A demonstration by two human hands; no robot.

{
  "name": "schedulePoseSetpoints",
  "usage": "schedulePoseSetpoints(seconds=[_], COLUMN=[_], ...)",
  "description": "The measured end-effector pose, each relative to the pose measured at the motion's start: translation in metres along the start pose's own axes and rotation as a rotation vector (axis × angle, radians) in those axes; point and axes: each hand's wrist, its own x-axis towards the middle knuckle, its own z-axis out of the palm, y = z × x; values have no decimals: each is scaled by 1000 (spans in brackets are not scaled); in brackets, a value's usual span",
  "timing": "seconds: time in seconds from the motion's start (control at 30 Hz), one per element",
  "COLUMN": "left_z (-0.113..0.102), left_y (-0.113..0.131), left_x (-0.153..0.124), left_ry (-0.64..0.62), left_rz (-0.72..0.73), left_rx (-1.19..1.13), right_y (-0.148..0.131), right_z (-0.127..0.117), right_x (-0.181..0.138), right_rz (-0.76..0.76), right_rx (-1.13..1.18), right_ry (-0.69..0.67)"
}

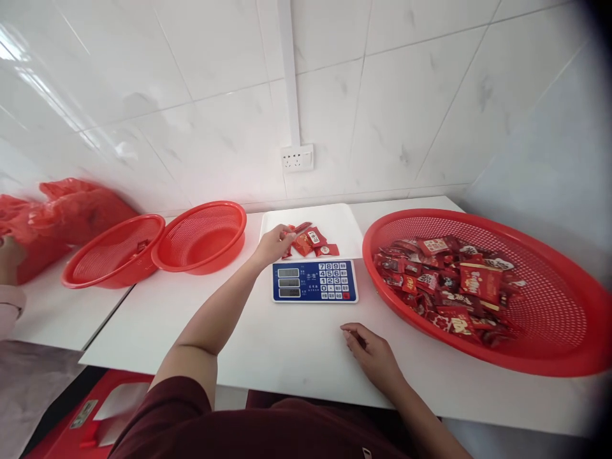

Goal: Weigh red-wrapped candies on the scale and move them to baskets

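Note:
A white scale (pixel 335 220) with a blue keypad panel (pixel 314 280) stands at the middle of the white table. Several red candy packets (pixel 313 241) lie on its platform. My left hand (pixel 273 243) reaches over the platform's left side, fingers pinched on a red packet (pixel 300 228). My right hand (pixel 370 354) rests on the table in front of the scale, fingers curled, nothing visible in them. A large red mesh basket (pixel 549 306) on the right holds many red packets (pixel 449 280).
Two smaller red mesh baskets (pixel 203 236) (pixel 115 252) overlap at the left. Red plastic bags (pixel 71 213) lie behind them by the tiled wall. Another person's hand (pixel 9 261) shows at the far left edge. A wall socket (pixel 297 158) sits above the scale.

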Motion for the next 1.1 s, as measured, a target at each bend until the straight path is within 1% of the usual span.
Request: schedulePoseSetpoints(seconds=[0.07,0.13,0.27,0.43,0.57,0.7,0.9,0.97,1.1], left_z=[0,-2,-6,-11,-12,-9,-2,-1,-4], left_y=[1,-1,-6,-9,-12,-13,-10,-9,-10], left_x=[2,4,2,-6,-8,-8,-9,-9,1], left_ry=[29,51,85,90,70,7,-46,-20,85], left_rz=[19,46,74,91,71,68,95,108,129], left_rx=[-70,-86,-7,110,216,267,177,171,282], right_y=[1,2,3,4,4,-1,-6,-6,-6], right_z=[0,1,2,3,2,1,1,1,1], right_x=[0,1,2,2,2,0,-1,-1,0], right_rz=[-3,-8,-10,-17,-21,-24,-30,-32,-35], right_rx=[-7,-20,-42,-47,-27,-7,-11,-14,-20], right_ry=[1,-2,-10,-11,-14,-4,10,17,16])
